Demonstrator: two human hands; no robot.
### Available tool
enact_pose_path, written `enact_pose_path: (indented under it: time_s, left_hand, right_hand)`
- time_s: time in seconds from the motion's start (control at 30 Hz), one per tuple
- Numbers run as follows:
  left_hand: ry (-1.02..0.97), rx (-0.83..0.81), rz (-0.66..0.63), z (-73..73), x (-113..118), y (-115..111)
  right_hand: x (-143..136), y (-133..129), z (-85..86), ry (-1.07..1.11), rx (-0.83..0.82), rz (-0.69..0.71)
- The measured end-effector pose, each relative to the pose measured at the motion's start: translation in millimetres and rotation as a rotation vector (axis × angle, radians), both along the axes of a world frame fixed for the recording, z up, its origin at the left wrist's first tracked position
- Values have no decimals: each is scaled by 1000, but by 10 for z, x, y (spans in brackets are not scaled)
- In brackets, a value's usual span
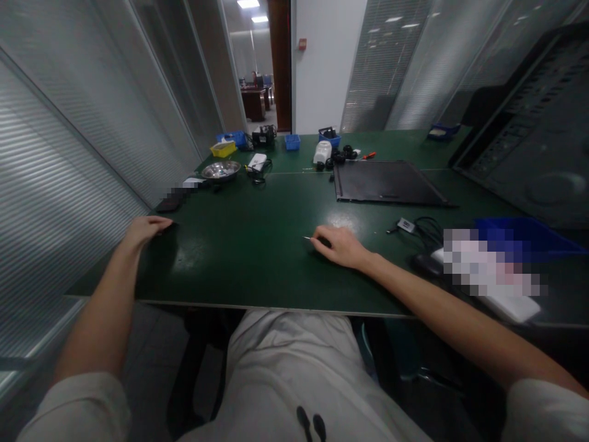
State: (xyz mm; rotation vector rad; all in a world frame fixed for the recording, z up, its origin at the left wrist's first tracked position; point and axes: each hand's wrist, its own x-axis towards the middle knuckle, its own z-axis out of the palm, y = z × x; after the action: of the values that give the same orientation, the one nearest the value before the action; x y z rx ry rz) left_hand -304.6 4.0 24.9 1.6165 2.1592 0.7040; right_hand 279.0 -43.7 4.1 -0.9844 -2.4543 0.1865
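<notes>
My right hand pinches a thin silvery piece at the green desk, nearer me than the flat black panel; tip contact cannot be confirmed. My left hand, at the desk's left side, pinches a small dark item.

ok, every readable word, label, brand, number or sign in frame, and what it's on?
None readable.
White cable tag: dark marks, too small.
Red wall fitting: marks too blurred.
Black block at the back: pale label, too small.
White object at right: partly pixelated, nothing legible.
Metal-tipped tool in the right hand: no lettering visible.
</notes>
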Motion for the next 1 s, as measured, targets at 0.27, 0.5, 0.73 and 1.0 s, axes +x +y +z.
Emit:
enact_pose_path:
  time_s: [0.27,0.5,0.73,1.0]
  left_hand:
    - [-289,-84,-730,-263,2206,111]
    - [-293,174,-881,-350,3258,-262]
    - [-248,199,-938,-295,3115,-308]
    - [-251,222,-986,-297,3138,-344]
  right_hand:
    - [-11,-7,-20,-62,-17,41]
    - [-16,-34,5,-81,-26,54]
    - [-27,-25,28,-106,-38,24]
    - [-67,-51,55,-180,-20,-3]
